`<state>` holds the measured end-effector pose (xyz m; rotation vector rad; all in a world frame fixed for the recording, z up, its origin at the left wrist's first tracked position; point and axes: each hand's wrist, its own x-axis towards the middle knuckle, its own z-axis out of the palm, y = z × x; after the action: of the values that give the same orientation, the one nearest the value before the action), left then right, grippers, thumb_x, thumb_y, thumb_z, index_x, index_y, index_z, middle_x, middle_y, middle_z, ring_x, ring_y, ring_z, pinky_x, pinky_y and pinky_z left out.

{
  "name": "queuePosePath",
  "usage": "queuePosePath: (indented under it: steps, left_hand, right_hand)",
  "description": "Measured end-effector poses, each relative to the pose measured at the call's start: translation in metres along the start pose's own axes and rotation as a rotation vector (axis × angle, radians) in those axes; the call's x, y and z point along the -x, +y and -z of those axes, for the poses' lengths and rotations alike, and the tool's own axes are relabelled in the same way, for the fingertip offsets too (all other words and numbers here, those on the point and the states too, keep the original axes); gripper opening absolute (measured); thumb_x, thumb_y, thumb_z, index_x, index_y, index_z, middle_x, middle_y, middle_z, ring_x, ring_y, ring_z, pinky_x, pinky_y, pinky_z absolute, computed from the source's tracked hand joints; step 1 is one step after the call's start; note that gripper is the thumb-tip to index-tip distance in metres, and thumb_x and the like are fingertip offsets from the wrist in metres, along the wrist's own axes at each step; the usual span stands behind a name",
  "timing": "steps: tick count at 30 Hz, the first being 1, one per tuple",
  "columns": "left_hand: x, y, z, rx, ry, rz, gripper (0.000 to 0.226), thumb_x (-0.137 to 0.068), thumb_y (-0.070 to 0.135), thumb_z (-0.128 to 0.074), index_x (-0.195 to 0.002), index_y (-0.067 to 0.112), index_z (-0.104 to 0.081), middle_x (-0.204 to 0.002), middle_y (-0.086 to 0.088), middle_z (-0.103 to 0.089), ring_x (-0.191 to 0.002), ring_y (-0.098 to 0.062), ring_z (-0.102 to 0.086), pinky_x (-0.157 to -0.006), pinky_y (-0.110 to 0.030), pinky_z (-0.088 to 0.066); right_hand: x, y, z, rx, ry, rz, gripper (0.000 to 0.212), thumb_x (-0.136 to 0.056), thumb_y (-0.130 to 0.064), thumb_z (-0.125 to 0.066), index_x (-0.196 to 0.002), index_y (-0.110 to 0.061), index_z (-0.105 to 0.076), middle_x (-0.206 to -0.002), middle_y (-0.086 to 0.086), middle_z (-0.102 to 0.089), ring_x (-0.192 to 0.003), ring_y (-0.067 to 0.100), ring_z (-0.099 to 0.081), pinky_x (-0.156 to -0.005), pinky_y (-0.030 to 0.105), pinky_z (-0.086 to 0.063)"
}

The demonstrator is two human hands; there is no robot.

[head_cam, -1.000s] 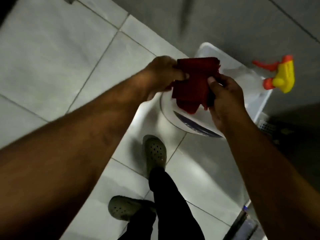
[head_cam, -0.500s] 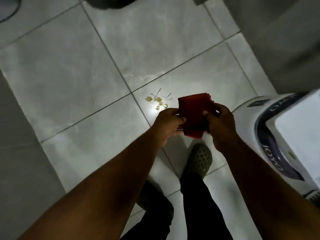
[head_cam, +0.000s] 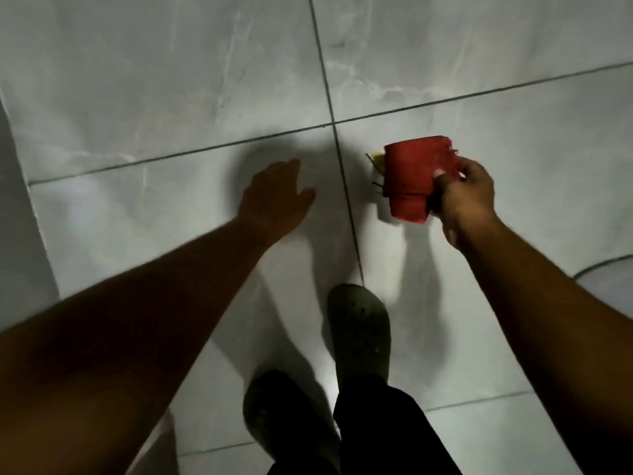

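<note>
The right hand [head_cam: 466,197] pinches the folded cloth [head_cam: 411,180]; the left hand [head_cam: 274,193] hangs open, empty. A one-handed wipe (cloth barely pinched) could scatter the crumbs [head_cam: 377,161].

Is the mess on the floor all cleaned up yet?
Not yet. Done: the red cloth is folded and gripped in the right hand. In hand: it is over the yellow bits on the floor; the left hand is open. Left: bits peek out beside it, so wiping likely remains.
</note>
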<state>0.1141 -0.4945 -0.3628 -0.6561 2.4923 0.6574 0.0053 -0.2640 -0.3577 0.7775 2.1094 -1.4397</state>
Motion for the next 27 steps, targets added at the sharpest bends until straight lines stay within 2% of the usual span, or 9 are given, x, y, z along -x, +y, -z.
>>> queuePosePath:
  steps: [3,5,7,10,16,19,21,25,27]
  left_hand:
    - [-0.024,-0.028,-0.019,-0.157,0.043,-0.069,0.075,-0.092,0.052,-0.047,-0.152,0.016,-0.020,-0.160,-0.016,-0.023,-0.148,-0.035,-0.019,-0.118,-0.048,-0.022]
    - [-0.038,-0.034,-0.031,-0.217,0.048,-0.103,0.079,-0.093,0.055,-0.043,-0.154,0.016,-0.011,-0.163,-0.017,-0.012,-0.150,-0.035,-0.008,-0.119,-0.050,-0.016]
    - [-0.053,-0.034,-0.044,-0.247,0.070,-0.147,0.082,-0.093,0.056,-0.041,-0.154,0.015,-0.006,-0.163,-0.017,-0.005,-0.151,-0.035,-0.002,-0.120,-0.051,-0.011]
    - [-0.075,-0.032,-0.057,-0.305,0.119,-0.205,0.085,-0.091,0.062,-0.035,-0.154,0.014,-0.006,-0.163,-0.019,-0.003,-0.150,-0.037,0.000,-0.121,-0.053,-0.008]
    - [-0.094,-0.050,-0.072,-0.333,0.236,-0.195,0.091,-0.087,0.075,-0.024,-0.155,0.016,-0.009,-0.163,-0.017,-0.007,-0.150,-0.037,-0.004,-0.121,-0.053,-0.010]
    - [-0.094,-0.058,-0.073,-0.325,0.277,-0.161,0.097,-0.084,0.079,-0.024,-0.154,0.014,-0.009,-0.163,-0.019,-0.007,-0.150,-0.038,-0.004,-0.121,-0.054,-0.009]
    - [-0.095,-0.061,-0.071,-0.311,0.300,-0.135,0.099,-0.083,0.081,-0.024,-0.154,0.014,-0.009,-0.163,-0.020,-0.008,-0.150,-0.039,-0.004,-0.121,-0.054,-0.008]
    - [-0.097,-0.068,-0.069,-0.313,0.334,-0.136,0.099,-0.083,0.081,-0.025,-0.154,0.014,-0.010,-0.162,-0.021,-0.009,-0.149,-0.041,-0.005,-0.121,-0.054,-0.008]
    - [-0.097,-0.072,-0.069,-0.307,0.336,-0.139,0.100,-0.083,0.081,-0.024,-0.154,0.014,-0.008,-0.162,-0.022,-0.008,-0.149,-0.041,-0.004,-0.120,-0.054,-0.007]
  right_hand:
    - [-0.027,0.027,-0.009,0.611,0.160,0.216,0.054,-0.089,-0.021,-0.055,-0.138,-0.007,-0.039,-0.133,0.023,-0.049,-0.118,0.040,-0.053,-0.103,0.045,-0.043]
    - [-0.030,0.043,-0.020,0.903,0.160,0.471,0.054,-0.091,-0.030,-0.051,-0.136,-0.003,-0.041,-0.140,0.029,-0.039,-0.126,0.044,-0.042,-0.108,0.047,-0.036]
    - [-0.029,0.057,-0.039,1.034,-0.004,0.652,0.055,-0.095,-0.033,-0.044,-0.137,0.002,-0.041,-0.149,0.030,-0.030,-0.137,0.046,-0.029,-0.115,0.049,-0.025]
    - [-0.027,0.079,-0.058,1.148,-0.107,0.612,0.065,-0.098,-0.038,-0.038,-0.147,0.003,-0.023,-0.159,0.027,-0.008,-0.146,0.046,-0.005,-0.117,0.055,-0.011]
    - [-0.050,0.096,-0.003,1.321,-0.325,0.837,0.078,-0.092,-0.060,-0.028,-0.150,-0.007,-0.020,-0.160,0.018,-0.010,-0.147,0.036,-0.001,-0.118,0.053,-0.013]
    - [-0.075,0.083,0.027,1.267,-0.248,0.760,0.088,-0.089,-0.066,-0.022,-0.148,0.000,-0.021,-0.157,0.029,-0.009,-0.145,0.048,-0.002,-0.118,0.053,-0.008]
    - [-0.085,0.073,0.019,1.197,-0.112,0.640,0.084,-0.092,-0.058,-0.027,-0.148,0.003,-0.016,-0.155,0.034,-0.004,-0.143,0.053,0.000,-0.118,0.054,-0.004]
    - [-0.100,0.041,-0.056,0.888,0.218,0.249,0.073,-0.099,-0.047,-0.031,-0.149,0.001,-0.009,-0.159,0.027,0.000,-0.146,0.046,0.002,-0.118,0.050,0.000]
    - [-0.092,0.028,-0.095,0.897,0.200,0.262,0.073,-0.099,-0.048,-0.028,-0.150,0.000,-0.007,-0.160,0.023,0.001,-0.147,0.042,0.003,-0.118,0.049,0.000]
